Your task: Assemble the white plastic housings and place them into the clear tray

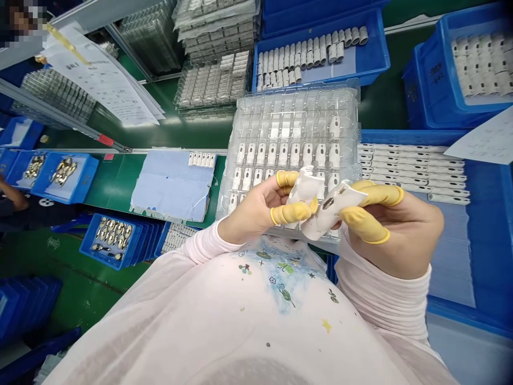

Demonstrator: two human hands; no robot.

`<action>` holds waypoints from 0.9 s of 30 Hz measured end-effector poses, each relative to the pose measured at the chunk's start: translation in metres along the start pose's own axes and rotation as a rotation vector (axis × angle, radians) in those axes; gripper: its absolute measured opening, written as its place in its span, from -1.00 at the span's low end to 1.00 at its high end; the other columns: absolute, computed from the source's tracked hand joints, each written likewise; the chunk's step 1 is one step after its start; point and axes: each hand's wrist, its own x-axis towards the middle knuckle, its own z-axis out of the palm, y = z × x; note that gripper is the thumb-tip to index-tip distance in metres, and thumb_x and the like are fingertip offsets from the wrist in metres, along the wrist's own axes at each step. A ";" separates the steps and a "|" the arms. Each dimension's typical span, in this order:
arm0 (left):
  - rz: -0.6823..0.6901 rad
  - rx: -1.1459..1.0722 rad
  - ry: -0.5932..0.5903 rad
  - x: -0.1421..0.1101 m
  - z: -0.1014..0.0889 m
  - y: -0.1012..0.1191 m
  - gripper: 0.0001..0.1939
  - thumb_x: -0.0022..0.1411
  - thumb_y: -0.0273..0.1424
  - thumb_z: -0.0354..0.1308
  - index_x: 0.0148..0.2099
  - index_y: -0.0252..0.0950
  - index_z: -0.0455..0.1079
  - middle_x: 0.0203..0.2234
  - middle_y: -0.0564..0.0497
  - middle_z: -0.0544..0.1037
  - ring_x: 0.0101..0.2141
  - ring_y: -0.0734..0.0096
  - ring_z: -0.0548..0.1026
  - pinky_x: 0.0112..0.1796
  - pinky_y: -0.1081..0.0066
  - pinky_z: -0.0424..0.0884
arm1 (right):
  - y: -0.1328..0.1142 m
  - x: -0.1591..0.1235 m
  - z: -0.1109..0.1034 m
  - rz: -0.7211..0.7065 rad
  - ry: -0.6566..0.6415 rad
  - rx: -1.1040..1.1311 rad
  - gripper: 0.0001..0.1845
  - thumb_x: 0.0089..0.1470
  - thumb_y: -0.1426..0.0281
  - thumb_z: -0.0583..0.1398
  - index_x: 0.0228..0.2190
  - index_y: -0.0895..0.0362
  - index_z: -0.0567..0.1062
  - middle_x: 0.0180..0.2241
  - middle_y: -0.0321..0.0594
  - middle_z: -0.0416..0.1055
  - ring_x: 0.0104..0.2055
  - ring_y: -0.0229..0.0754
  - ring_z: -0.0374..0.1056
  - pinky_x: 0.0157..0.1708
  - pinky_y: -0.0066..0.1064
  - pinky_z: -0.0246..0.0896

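A white tube (331, 207) with a dark oval opening is held by the right hand (398, 227), pinched between thumb and fingers near its right end. A smaller-looking white piece (306, 187) is gripped by the left hand (266, 206), just to the left of the tube. Both are held above the near part of a clear tray (245, 125), in front of the body. Whether the two pieces touch cannot be told with certainty, as their meeting edges are partly covered by the fingers.

The tube is judged to be light and hollow, with thin walls that are probably stiff but easily dented or chipped at the open ends. A smooth surface is suggested, so some slip might be expected; grip is likely helped by the yellow finger covers (363, 223). The tube is best taken by its plain sides, with light, even pressure, and the rim and oval opening are best left unpressed. The left piece, with its uneven upper edge, is best supported along its broad face.

Similar white tubes (284, 153) are set in rows in the tray, and more are laid in the blue bin (491, 214) to the right. A blue pad (172, 182) is placed on the green desk (114, 184) to the left.
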 end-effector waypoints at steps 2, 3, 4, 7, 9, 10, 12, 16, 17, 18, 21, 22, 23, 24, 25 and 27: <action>-0.081 -0.067 -0.028 0.001 0.001 -0.003 -0.35 0.02 0.11 0.55 -0.07 -0.21 0.44 -0.20 0.01 0.59 -0.14 0.31 0.61 -0.07 0.29 0.53 | -0.001 0.001 0.005 0.087 0.046 0.064 -0.88 0.02 0.27 0.55 -0.38 -0.06 0.74 -0.47 -0.32 0.60 -0.58 -0.17 0.44 -0.66 -0.28 0.39; -0.106 -0.084 -0.052 0.002 0.000 -0.006 -0.33 0.01 0.12 0.55 -0.06 -0.21 0.43 -0.20 0.01 0.60 -0.15 0.31 0.61 -0.11 0.29 0.53 | -0.001 0.002 0.007 0.125 0.078 0.079 -0.83 -0.04 0.23 0.58 -0.43 -0.05 0.74 -0.48 -0.32 0.60 -0.59 -0.17 0.45 -0.65 -0.28 0.39; -0.121 -0.093 -0.081 0.003 -0.001 -0.009 -0.32 0.01 0.13 0.54 -0.05 -0.21 0.42 -0.21 0.01 0.60 -0.18 0.31 0.62 -0.14 0.30 0.54 | -0.001 0.003 0.009 0.163 0.116 0.094 -0.78 -0.10 0.19 0.60 -0.46 -0.04 0.73 -0.50 -0.32 0.60 -0.58 -0.16 0.46 -0.63 -0.29 0.39; -0.146 -0.090 -0.145 0.006 -0.005 -0.018 -0.31 0.03 0.15 0.52 -0.03 -0.21 0.43 -0.21 0.00 0.62 -0.29 0.36 0.61 -0.25 0.31 0.55 | -0.001 0.006 0.013 0.257 0.177 0.154 -0.70 -0.22 0.16 0.64 -0.52 -0.02 0.71 -0.55 -0.29 0.58 -0.58 -0.15 0.44 -0.61 -0.29 0.35; -0.161 -0.087 -0.143 0.007 -0.007 -0.021 -0.31 0.04 0.16 0.51 -0.02 -0.22 0.44 -0.18 -0.02 0.64 -0.35 0.41 0.59 -0.29 0.35 0.56 | -0.001 0.007 0.015 0.289 0.171 0.196 -0.69 -0.23 0.14 0.63 -0.55 -0.02 0.69 -0.60 -0.31 0.54 -0.63 -0.18 0.37 -0.64 -0.30 0.30; -0.169 -0.094 -0.138 0.007 -0.007 -0.021 -0.31 0.05 0.16 0.51 -0.02 -0.22 0.44 -0.17 -0.03 0.65 -0.36 0.44 0.58 -0.29 0.36 0.56 | -0.001 0.008 0.016 0.299 0.165 0.212 -0.68 -0.22 0.13 0.63 -0.57 -0.02 0.68 -0.62 -0.33 0.51 -0.66 -0.21 0.32 -0.65 -0.31 0.29; -0.189 -0.123 -0.131 0.008 -0.007 -0.020 -0.32 0.04 0.14 0.52 -0.05 -0.23 0.44 -0.18 -0.02 0.66 -0.37 0.47 0.57 -0.28 0.40 0.56 | -0.001 0.009 0.017 0.311 0.161 0.236 -0.66 -0.19 0.10 0.62 -0.59 -0.02 0.65 -0.65 -0.37 0.46 -0.71 -0.28 0.21 -0.67 -0.31 0.31; -0.219 -0.183 -0.139 0.009 -0.005 -0.018 -0.35 0.05 0.11 0.53 -0.06 -0.25 0.44 -0.24 0.00 0.65 -0.37 0.48 0.58 -0.28 0.42 0.56 | -0.002 0.010 0.019 0.310 0.186 0.244 -0.60 -0.20 0.07 0.62 -0.61 0.01 0.62 -0.66 -0.39 0.42 -0.72 -0.32 0.17 -0.72 -0.38 0.27; -0.220 -0.186 -0.139 0.010 -0.005 -0.017 -0.35 0.06 0.11 0.52 -0.06 -0.25 0.43 -0.26 0.01 0.65 -0.37 0.47 0.59 -0.28 0.42 0.57 | -0.003 0.009 0.020 0.310 0.190 0.244 -0.59 -0.20 0.07 0.62 -0.62 0.02 0.61 -0.67 -0.39 0.41 -0.72 -0.32 0.18 -0.73 -0.41 0.23; -0.219 -0.187 -0.137 0.009 -0.005 -0.017 -0.36 0.07 0.11 0.52 -0.06 -0.24 0.43 -0.27 0.02 0.64 -0.37 0.46 0.59 -0.28 0.42 0.57 | -0.003 0.009 0.020 0.314 0.192 0.250 -0.58 -0.19 0.07 0.62 -0.62 0.02 0.61 -0.68 -0.39 0.41 -0.73 -0.32 0.17 -0.74 -0.42 0.21; -0.209 -0.174 -0.132 0.008 -0.005 -0.016 -0.40 0.11 0.10 0.49 -0.09 -0.23 0.41 -0.28 0.04 0.63 -0.34 0.43 0.62 -0.24 0.38 0.59 | -0.002 0.009 0.020 0.355 0.181 0.281 -0.62 -0.15 0.06 0.60 -0.58 0.01 0.64 -0.65 -0.39 0.44 -0.73 -0.32 0.17 -0.71 -0.37 0.30; -0.202 -0.161 -0.130 0.008 -0.005 -0.016 -0.41 0.13 0.11 0.48 -0.10 -0.22 0.40 -0.28 0.04 0.63 -0.32 0.42 0.63 -0.22 0.36 0.60 | -0.001 0.009 0.020 0.367 0.178 0.288 -0.62 -0.15 0.06 0.60 -0.57 0.01 0.64 -0.64 -0.39 0.47 -0.73 -0.31 0.19 -0.69 -0.34 0.35; -0.194 -0.140 -0.129 0.007 -0.006 -0.016 -0.42 0.15 0.12 0.46 -0.10 -0.22 0.40 -0.27 0.03 0.63 -0.30 0.39 0.64 -0.19 0.33 0.60 | 0.000 0.008 0.019 0.375 0.175 0.288 -0.62 -0.14 0.05 0.59 -0.56 0.01 0.64 -0.62 -0.38 0.49 -0.73 -0.30 0.21 -0.68 -0.31 0.39; -0.182 -0.112 -0.124 0.007 -0.006 -0.017 -0.42 0.17 0.14 0.43 -0.10 -0.21 0.39 -0.26 0.02 0.63 -0.27 0.36 0.64 -0.17 0.30 0.60 | 0.001 0.008 0.018 0.377 0.171 0.282 -0.60 -0.14 0.04 0.59 -0.57 0.01 0.63 -0.62 -0.38 0.49 -0.72 -0.28 0.22 -0.67 -0.30 0.42; -0.170 -0.078 -0.117 0.007 -0.007 -0.017 -0.41 0.18 0.16 0.41 -0.09 -0.21 0.39 -0.26 0.01 0.63 -0.25 0.33 0.65 -0.16 0.27 0.60 | 0.001 0.009 0.018 0.375 0.168 0.274 -0.58 -0.14 0.02 0.58 -0.58 0.01 0.61 -0.63 -0.38 0.49 -0.72 -0.27 0.24 -0.66 -0.29 0.43; -0.143 -0.017 -0.102 0.007 -0.008 -0.018 -0.40 0.20 0.20 0.36 -0.09 -0.21 0.39 -0.27 0.00 0.62 -0.23 0.29 0.65 -0.16 0.23 0.60 | 0.003 0.009 0.016 0.373 0.163 0.260 -0.56 -0.12 0.01 0.57 -0.59 0.01 0.57 -0.63 -0.39 0.48 -0.71 -0.25 0.25 -0.65 -0.27 0.44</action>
